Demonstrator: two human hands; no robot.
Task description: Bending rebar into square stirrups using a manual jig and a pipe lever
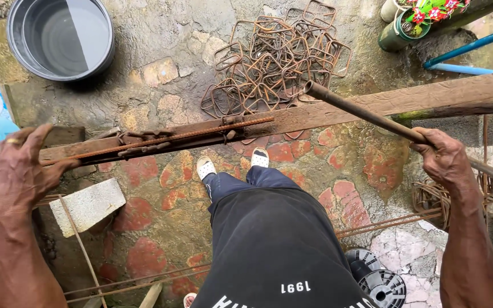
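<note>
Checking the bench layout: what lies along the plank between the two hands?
Head view: a thin rusty rod through a bending jig on the plank, between left hand and right hand.

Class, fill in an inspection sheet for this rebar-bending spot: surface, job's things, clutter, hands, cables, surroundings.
Surface: long wooden plank, weathered, over a wet stone floor.
Job's things: thin rusty rod lying along the plank through a metal jig; pipe angled up from the plank.
Clutter: pile of bent stirrups on the floor; concrete block; loose rods; black spools.
Hands: left hand presses on the plank and rod, fingers spread; right hand grips the pipe.
Cables: nothing seen.
Surroundings: grey tub of water; blue pipe; potted flowers.
</note>
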